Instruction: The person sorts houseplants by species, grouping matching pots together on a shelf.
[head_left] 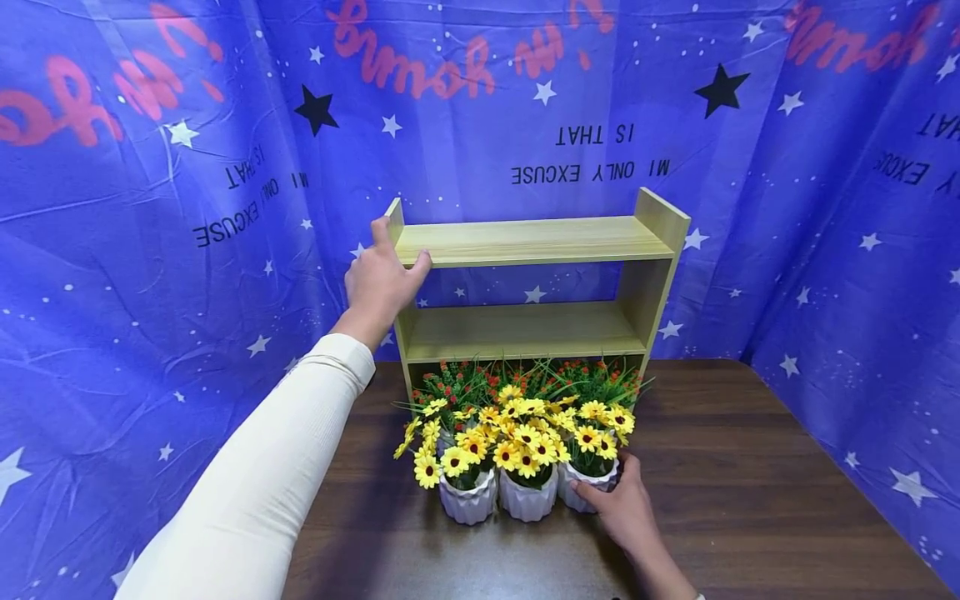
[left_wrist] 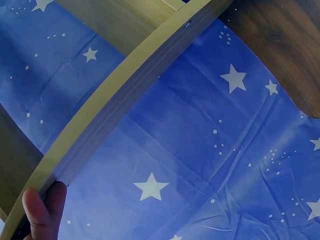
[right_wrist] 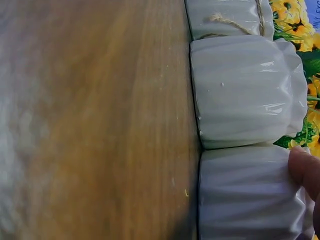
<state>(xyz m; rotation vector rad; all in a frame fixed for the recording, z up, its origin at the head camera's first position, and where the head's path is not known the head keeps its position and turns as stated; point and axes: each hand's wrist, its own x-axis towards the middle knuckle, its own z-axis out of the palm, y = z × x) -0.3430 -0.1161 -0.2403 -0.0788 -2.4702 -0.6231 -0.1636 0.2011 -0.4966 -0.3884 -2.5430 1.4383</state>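
Observation:
A light wooden shelf (head_left: 525, 329) with two visible boards between side panels stands upright on the table. My left hand (head_left: 381, 279) grips the upper end of its left side panel (left_wrist: 107, 107), thumb toward the front. In front of the shelf, yellow daisies grow from three white fluted pots, lined up side by side. My right hand (head_left: 628, 510) holds the rightmost pot (head_left: 576, 493), its thumb near the rim. Left of that one are the middle pot (right_wrist: 245, 92) and the left pot (head_left: 468, 500). Yellow blooms (head_left: 525, 433) spread over all three.
Red-flowered green plants (head_left: 585, 379) with long grassy leaves sit behind the daisies, covering the shelf's lower part. The dark brown wooden table (head_left: 750, 492) extends to both sides. A blue cloth (head_left: 465, 158) printed with stars and lettering hangs around the back and sides.

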